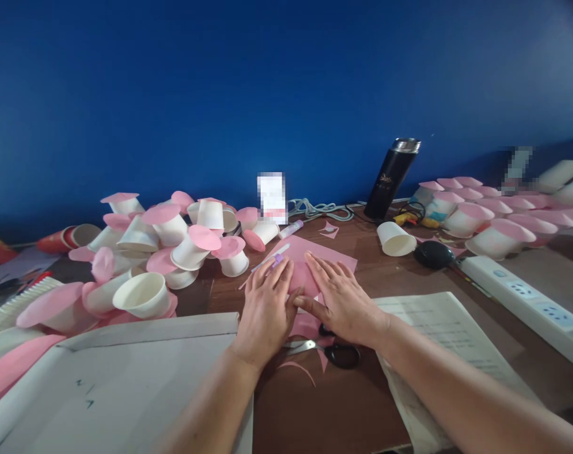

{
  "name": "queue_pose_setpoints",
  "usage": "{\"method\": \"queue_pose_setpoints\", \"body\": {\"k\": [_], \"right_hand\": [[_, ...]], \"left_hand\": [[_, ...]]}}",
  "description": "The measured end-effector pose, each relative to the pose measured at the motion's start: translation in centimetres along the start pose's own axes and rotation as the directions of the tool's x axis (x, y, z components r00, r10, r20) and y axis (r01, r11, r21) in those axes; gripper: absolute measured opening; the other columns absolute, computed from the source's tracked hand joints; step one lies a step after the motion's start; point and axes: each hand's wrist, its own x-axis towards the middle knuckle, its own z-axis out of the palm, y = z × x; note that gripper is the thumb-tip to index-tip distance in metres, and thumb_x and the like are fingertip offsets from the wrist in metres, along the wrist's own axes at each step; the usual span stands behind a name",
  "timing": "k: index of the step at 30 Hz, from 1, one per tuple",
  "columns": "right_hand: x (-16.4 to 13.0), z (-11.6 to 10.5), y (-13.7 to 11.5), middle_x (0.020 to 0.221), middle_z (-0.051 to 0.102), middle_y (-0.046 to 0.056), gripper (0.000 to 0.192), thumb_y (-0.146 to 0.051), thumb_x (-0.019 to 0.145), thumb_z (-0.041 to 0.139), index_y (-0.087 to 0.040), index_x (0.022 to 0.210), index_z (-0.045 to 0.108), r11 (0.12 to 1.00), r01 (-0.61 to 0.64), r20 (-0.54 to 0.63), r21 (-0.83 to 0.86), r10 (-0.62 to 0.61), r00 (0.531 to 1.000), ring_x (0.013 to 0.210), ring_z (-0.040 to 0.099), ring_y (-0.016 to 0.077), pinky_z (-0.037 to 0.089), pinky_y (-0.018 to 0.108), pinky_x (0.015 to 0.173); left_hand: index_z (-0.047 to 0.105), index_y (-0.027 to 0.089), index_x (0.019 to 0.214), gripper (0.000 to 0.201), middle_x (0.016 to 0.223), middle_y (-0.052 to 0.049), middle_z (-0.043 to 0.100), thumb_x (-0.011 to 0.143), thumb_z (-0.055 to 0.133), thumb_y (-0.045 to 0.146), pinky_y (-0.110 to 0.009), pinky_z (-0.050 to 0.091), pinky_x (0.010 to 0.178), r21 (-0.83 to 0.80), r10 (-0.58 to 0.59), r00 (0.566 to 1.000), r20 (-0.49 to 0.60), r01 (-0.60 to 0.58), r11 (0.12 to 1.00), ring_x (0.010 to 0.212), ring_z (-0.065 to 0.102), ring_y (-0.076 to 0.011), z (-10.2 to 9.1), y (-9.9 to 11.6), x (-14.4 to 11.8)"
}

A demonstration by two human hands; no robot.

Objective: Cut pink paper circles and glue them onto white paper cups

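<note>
Spreading palm-down with straight, unclenched fingers, the left hand (267,309) and right hand (347,302) rest on a small pink paper piece (305,277), thumbs close together. It lies between them, by a larger flat pink paper sheet (338,250). Just nearer the wearer are black-handled metal scissors (343,356) on the brown tabletop (324,416). White paper cups with pink paper discs (163,227) crowd the left; a black cylindrical bottle (389,180) stands behind, to the right.

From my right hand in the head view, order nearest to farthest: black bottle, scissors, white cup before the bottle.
1. Scissors, just this side of your right hand
2. White cup, ahead and rightward
3. Black bottle, behind the cup
</note>
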Motion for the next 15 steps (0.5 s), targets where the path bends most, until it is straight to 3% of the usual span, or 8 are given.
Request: {"method": "queue_pose_setpoints", "body": {"k": [7,10,15], "right_hand": [[0.2,0.5,0.6,0.147,0.040,0.021,0.081,-0.065,0.090,0.038,-0.010,0.149,0.027,0.993,0.051,-0.031,0.107,-0.048,0.998,0.136,0.038,0.0330,0.033,0.054,0.109],[0.3,0.3,1.3,0.147,0.039,0.025,0.092,-0.066,0.085,0.046,-0.011,0.152,0.015,0.971,0.029,-0.008,0.237,-0.028,1.000,0.136,0.038,0.0347,0.038,0.053,0.105],[0.5,0.0,2.5,0.142,0.047,0.022,0.117,-0.059,0.072,0.070,-0.016,0.154,-0.002,0.922,-0.066,0.100,0.381,0.029,0.995,0.125,0.053,0.0352,0.048,0.046,0.095]], "left_hand": [[0.046,0.015,0.136,0.049,0.140,-0.014,0.051,0.094,0.043,0.041,-0.049,0.036,0.107,-0.073,-0.025,0.999,-0.024,0.023,0.997,0.132,0.040,-0.0284,0.2,-0.2,-0.2],[0.037,0.011,0.141,0.062,0.141,-0.018,0.049,0.092,0.045,0.048,-0.050,0.036,0.108,-0.163,-0.072,0.997,-0.014,0.068,0.984,0.132,0.041,-0.0291,0.3,-0.4,-0.4],[0.029,0.015,0.146,0.078,0.143,-0.019,0.045,0.085,0.053,0.057,-0.051,0.033,0.109,-0.414,-0.185,0.977,0.103,0.211,0.886,0.132,0.042,-0.0311,0.3,-0.9,-0.3]]}}
